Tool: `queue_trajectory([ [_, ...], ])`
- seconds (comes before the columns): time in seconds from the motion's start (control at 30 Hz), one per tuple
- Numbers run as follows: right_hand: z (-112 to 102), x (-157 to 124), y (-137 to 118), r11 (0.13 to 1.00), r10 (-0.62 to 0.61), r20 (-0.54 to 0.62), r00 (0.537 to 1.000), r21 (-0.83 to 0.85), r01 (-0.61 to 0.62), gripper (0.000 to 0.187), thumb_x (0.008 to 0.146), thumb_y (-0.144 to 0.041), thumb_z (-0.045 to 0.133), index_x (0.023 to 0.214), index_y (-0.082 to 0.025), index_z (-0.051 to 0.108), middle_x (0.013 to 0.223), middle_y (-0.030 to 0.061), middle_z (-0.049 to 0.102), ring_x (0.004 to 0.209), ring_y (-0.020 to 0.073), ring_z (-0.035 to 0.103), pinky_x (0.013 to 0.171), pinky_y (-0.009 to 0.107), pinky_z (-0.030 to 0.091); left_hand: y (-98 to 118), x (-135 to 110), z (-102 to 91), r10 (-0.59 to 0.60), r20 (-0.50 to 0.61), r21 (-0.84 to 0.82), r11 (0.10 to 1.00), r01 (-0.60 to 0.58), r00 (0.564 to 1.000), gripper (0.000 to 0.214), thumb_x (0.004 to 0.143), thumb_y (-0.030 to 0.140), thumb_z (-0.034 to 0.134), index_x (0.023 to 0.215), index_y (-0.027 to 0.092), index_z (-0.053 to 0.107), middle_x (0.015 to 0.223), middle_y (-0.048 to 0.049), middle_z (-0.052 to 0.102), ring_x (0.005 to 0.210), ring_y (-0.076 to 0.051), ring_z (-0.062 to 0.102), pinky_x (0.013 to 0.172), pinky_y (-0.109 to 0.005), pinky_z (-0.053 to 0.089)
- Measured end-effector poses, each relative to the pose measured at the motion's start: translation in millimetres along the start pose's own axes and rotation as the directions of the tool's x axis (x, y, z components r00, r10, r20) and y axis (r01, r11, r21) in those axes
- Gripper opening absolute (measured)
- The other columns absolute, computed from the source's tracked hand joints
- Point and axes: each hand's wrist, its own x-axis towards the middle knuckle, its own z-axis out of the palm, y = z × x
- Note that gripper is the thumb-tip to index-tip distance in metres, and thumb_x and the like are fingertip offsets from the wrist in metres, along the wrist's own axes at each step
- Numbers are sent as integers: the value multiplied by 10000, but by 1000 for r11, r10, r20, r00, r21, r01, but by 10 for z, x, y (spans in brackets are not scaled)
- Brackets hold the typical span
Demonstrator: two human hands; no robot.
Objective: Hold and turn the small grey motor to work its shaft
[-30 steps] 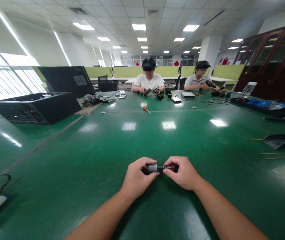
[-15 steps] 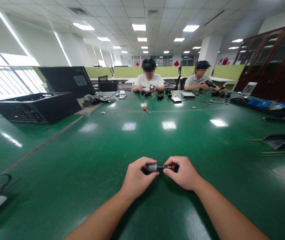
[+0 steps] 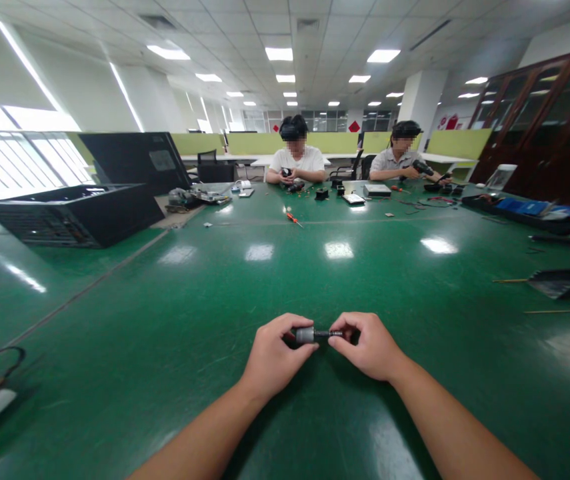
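A small grey metal cylinder [image 3: 305,334], which looks like a little motor, lies sideways between the thumb and fingers of my left hand [image 3: 275,353]. Its left end is partly hidden, with a bit of red showing there. From the right end sticks a thin dark shaft [image 3: 323,333]. My right hand [image 3: 369,343] pinches the far tip of that shaft between thumb and fingers, hiding its end. Both hands are close together, low over the green table [image 3: 285,283].
An orange screwdriver [image 3: 293,219] lies farther out. Across the table two people [image 3: 297,159] handle parts and tools. An open black computer case [image 3: 75,217] stands at left. To the right are a black tray [image 3: 525,210] and a dark dustpan-like piece [image 3: 567,280].
My hands and the motor-like part hardly differ; my right fingers have shifted very slightly rightward along the shaft. The person opposite has brought both hands together.
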Motion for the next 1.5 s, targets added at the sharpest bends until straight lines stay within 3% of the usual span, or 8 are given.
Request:
queue_trajectory([
  [1.5, -32, 0, -6, 1000, 10, -16, 1000, -21, -10, 49, 764, -197, 654, 769, -171, 697, 619, 3, 637, 564, 132, 569, 544, 227, 434, -59, 13, -14, 13, -11, 7, 1000, -13, 1000, 273, 663, 128, 778, 908, 217, 697, 869, -7, 707, 773, -172, 648, 682, -267, 492],
])
